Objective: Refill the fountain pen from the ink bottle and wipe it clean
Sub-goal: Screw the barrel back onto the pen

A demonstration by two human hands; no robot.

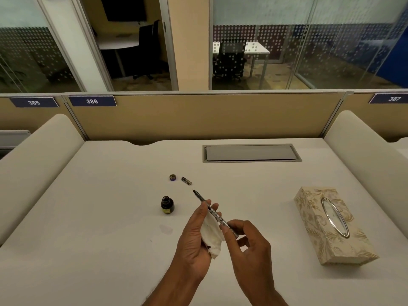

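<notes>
My left hand (195, 237) holds a crumpled white tissue (212, 234) in its palm, with a dark ink spot near the tissue's lower edge. The fountain pen (212, 209) lies slanted across that tissue, its nib pointing up and left over the desk. My right hand (247, 241) pinches the pen's rear end between thumb and fingers. The open ink bottle (167, 204) stands on the desk to the left of my hands. Its cap (172, 177) and the pen's cap (186, 180) lie farther back.
A patterned tissue box (331, 226) lies at the right of the white desk (99, 217). A grey cable hatch (251, 153) is set into the desk at the back. A faint stain (166, 229) marks the surface below the bottle. Padded dividers flank both sides.
</notes>
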